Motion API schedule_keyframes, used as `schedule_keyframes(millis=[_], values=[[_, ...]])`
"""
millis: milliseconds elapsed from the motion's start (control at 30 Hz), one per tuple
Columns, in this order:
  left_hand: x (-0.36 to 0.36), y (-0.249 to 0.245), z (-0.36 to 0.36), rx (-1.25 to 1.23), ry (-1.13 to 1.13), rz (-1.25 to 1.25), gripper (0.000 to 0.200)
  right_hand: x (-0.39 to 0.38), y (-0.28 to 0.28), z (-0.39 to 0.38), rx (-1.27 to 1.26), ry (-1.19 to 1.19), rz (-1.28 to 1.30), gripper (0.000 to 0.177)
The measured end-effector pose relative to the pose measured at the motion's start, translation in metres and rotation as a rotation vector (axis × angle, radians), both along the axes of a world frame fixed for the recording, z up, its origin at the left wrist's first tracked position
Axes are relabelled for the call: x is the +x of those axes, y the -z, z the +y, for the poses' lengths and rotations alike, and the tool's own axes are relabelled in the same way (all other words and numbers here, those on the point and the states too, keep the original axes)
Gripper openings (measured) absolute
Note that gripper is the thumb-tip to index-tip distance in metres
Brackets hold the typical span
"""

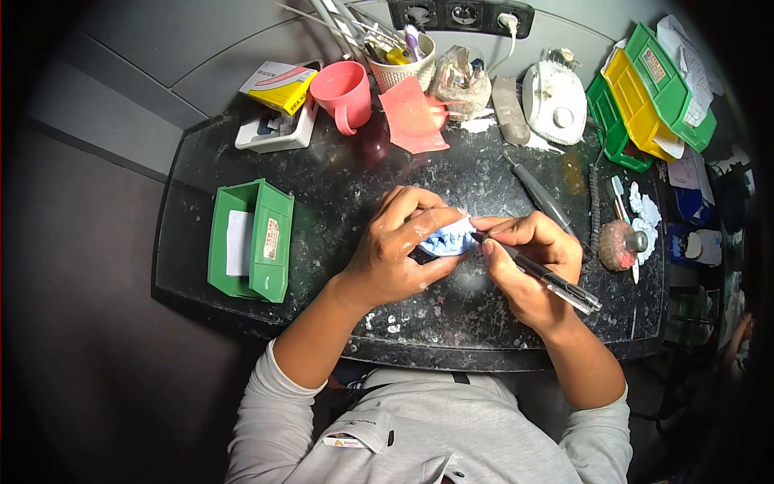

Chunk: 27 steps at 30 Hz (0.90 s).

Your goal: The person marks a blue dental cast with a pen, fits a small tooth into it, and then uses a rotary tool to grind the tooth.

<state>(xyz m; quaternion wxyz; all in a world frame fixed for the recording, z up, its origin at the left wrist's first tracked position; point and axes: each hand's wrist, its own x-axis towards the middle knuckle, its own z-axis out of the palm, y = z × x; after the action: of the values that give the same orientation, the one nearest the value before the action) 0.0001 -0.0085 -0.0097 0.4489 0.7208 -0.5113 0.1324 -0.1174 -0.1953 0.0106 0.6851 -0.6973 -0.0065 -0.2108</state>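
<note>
Over the middle of the dark worktop, my left hand is closed around a light blue dental model, its row of teeth facing up between thumb and fingers. My right hand grips a black pen with a clear, silvery rear end. The pen's tip is at the right edge of the model, close to the teeth; whether it touches cannot be made out. Fingertips of my right hand rest near or against the model's right side. Whitish dust marks my left fingers.
Green bin stands left with paper inside. Along the back are a pink cup, pink sheet, tool basket and white device. A handpiece lies right of my hands, near a glass jar. Stacked bins stand back right.
</note>
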Motion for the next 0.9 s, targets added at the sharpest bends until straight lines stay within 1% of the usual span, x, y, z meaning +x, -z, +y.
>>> schedule_keyframes(millis=[200,267,467,633,800,900], values=[[0.001,-0.004,0.001,0.019,-0.017,-0.016,0.053,0.0,-0.002,-0.002,0.043,-0.009,-0.034,0.01],[0.001,-0.004,0.002,0.016,-0.029,-0.016,0.054,0.002,0.0,-0.008,0.041,0.014,-0.141,0.011],[0.003,-0.002,0.004,0.002,-0.042,-0.01,0.058,0.003,-0.001,-0.011,0.075,0.063,-0.127,0.012],[0.005,0.0,0.003,-0.006,-0.039,-0.035,0.058,0.003,0.002,-0.011,0.04,0.027,-0.135,0.013],[0.002,-0.003,0.002,0.018,-0.055,-0.051,0.058,0.001,0.001,-0.004,0.059,0.018,-0.099,0.012],[0.002,-0.004,0.002,0.041,-0.061,-0.043,0.057,0.001,0.004,0.0,-0.002,0.013,-0.069,0.013]])
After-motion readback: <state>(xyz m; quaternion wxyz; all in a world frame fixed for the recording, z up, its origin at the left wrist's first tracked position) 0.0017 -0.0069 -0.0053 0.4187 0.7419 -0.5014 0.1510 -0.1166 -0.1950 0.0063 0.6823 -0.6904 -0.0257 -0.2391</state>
